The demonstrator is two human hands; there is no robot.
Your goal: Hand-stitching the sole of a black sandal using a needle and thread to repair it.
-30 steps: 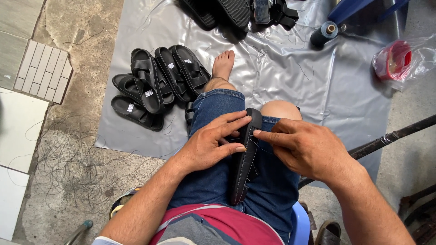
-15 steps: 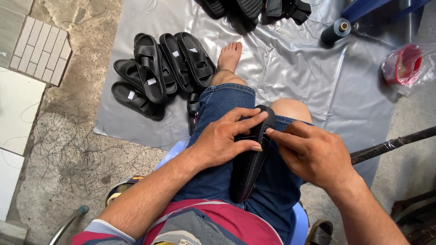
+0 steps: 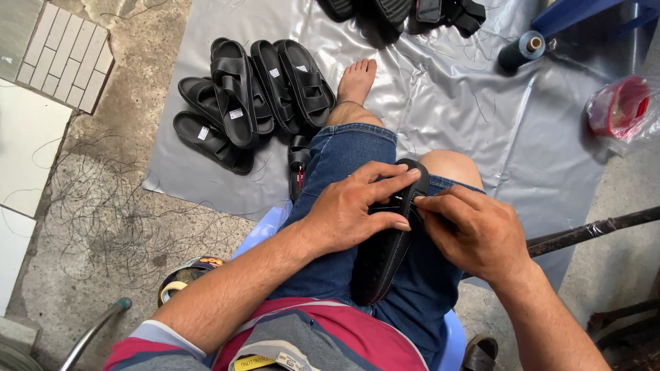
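Head view, looking down on a seated person's lap. Much is cut off or obscured: a metal tube (image 3: 93, 334) leaves the lower left corner, a roll of tape (image 3: 180, 278) is half hidden behind the left forearm, the blue plastic stool (image 3: 271, 227) shows only as slivers beside the thighs, and more black sandals (image 3: 405, 10) are cropped by the top edge. What the fingertips pinch cannot be made out; any needle or thread is too small to tell. At left, pale tiles (image 3: 62, 58) adjoin rough concrete floor (image 3: 110, 227) strewn with dark thread scraps. A pile of black sandals (image 3: 254, 96), moulded and matte with broad straps and small pale labels, lies on a glossy, wrinkled grey plastic sheet (image 3: 447, 103). The black sandal sole (image 3: 385, 261), long and narrow with a line of light stitching along its edge, rests upright along the denim-clad thigh between the knees. The left hand (image 3: 354, 213) grasps its upper part, fingers spread across the top and thumb underneath. The right hand (image 3: 474, 230) touches the same upper edge from the other side, fingertips pinched against it, meeting the left. Farther right lie a dark thread spool (image 3: 521, 49), a red object in a clear bag (image 3: 619, 106) and a dark rod (image 3: 598, 230).
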